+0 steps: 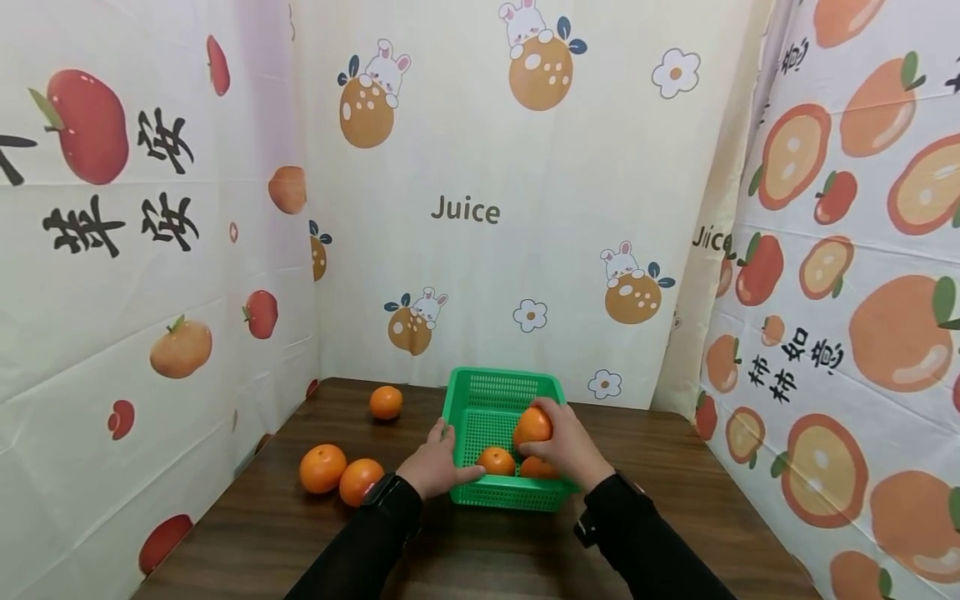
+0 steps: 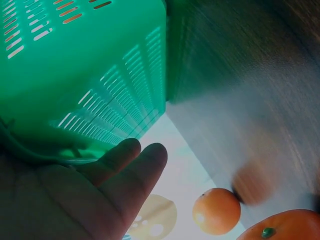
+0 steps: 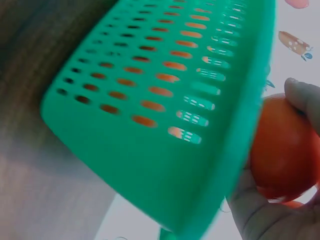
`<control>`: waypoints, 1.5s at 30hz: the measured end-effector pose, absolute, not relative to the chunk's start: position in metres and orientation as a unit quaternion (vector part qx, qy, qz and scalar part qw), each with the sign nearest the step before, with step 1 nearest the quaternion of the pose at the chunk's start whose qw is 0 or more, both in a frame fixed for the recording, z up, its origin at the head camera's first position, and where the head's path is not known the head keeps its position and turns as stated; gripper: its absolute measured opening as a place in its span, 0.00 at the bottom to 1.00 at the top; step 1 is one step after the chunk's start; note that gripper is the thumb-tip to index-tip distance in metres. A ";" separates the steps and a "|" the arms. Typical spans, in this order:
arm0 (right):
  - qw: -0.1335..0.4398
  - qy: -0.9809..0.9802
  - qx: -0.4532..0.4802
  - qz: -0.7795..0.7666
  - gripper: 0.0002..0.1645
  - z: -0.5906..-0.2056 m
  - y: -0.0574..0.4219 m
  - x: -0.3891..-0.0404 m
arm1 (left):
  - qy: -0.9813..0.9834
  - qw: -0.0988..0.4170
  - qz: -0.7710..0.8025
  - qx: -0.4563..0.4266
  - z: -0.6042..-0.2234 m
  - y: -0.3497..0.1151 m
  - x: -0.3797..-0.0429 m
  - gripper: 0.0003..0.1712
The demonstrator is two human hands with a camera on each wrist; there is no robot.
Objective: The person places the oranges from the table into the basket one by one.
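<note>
My right hand point(image 1: 567, 442) grips an orange point(image 1: 532, 426) over the right part of a green plastic basket point(image 1: 507, 497). The right wrist view shows that held orange point(image 3: 282, 150) beside the basket's slotted wall point(image 3: 150, 165), with fingers and thumb around it. Inside the basket, another orange point(image 1: 496, 461) sits near the front, and a further orange point(image 1: 538, 468) lies partly hidden below my right hand. At the basket's left side is my left hand point(image 1: 435, 468), fingers extended along the rim; in the left wrist view its fingers point(image 2: 145, 175) look straight next to the basket wall point(image 2: 115, 95).
Left of the basket on the dark wooden table point(image 1: 645, 533) are two oranges close together, one orange point(image 1: 322, 468) and another orange point(image 1: 361, 482). Farther back stands a single orange point(image 1: 386, 402). Fruit-printed cloth point(image 1: 480, 275) hangs behind and along both sides.
</note>
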State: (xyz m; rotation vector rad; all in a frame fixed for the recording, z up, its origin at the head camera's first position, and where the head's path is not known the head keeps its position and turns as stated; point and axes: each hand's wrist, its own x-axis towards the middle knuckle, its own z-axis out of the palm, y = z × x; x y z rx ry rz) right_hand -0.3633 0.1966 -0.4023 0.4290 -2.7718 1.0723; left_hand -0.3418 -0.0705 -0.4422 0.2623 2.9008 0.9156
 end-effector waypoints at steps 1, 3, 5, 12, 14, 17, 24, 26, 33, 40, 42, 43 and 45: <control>0.063 -0.923 0.143 0.351 0.41 -0.399 0.196 -0.364 | 0.949 0.044 0.301 0.085 -0.442 -0.071 -0.342 0.62; 0.052 -0.927 0.145 0.342 0.41 -0.392 0.195 -0.366 | 0.948 0.045 0.302 0.083 -0.442 -0.071 -0.343 0.62; 0.045 -0.929 0.150 0.335 0.40 -0.386 0.193 -0.369 | 0.947 0.046 0.307 0.081 -0.443 -0.071 -0.344 0.62; 0.028 -0.934 0.152 0.322 0.41 -0.382 0.190 -0.379 | 0.947 0.048 0.306 0.082 -0.444 -0.071 -0.343 0.62; 0.023 -0.934 0.150 0.324 0.41 -0.382 0.190 -0.383 | 0.949 0.047 0.302 0.082 -0.444 -0.071 -0.343 0.62; 0.012 -0.932 0.148 0.330 0.41 -0.383 0.188 -0.388 | 0.950 0.048 0.298 0.083 -0.445 -0.072 -0.343 0.62; -0.005 -0.922 0.157 0.353 0.38 -0.380 0.181 -0.397 | 0.949 0.048 0.299 0.083 -0.442 -0.074 -0.342 0.63; -0.005 -0.923 0.156 0.353 0.36 -0.380 0.179 -0.398 | 0.950 0.047 0.298 0.083 -0.442 -0.074 -0.342 0.63; 0.007 -0.928 0.144 0.343 0.32 -0.379 0.172 -0.399 | 0.950 0.046 0.294 0.091 -0.442 -0.075 -0.341 0.63; 0.003 -0.932 0.129 0.338 0.31 -0.378 0.166 -0.404 | 0.949 0.048 0.299 0.090 -0.441 -0.076 -0.339 0.64; 0.004 -0.935 0.133 0.330 0.33 -0.376 0.165 -0.404 | 0.949 0.047 0.299 0.090 -0.441 -0.077 -0.339 0.64; 0.002 -0.936 0.135 0.326 0.34 -0.376 0.164 -0.405 | 0.948 0.046 0.301 0.090 -0.442 -0.077 -0.340 0.64; 0.001 -0.936 0.142 0.323 0.36 -0.374 0.162 -0.405 | 0.949 0.045 0.300 0.089 -0.444 -0.077 -0.342 0.64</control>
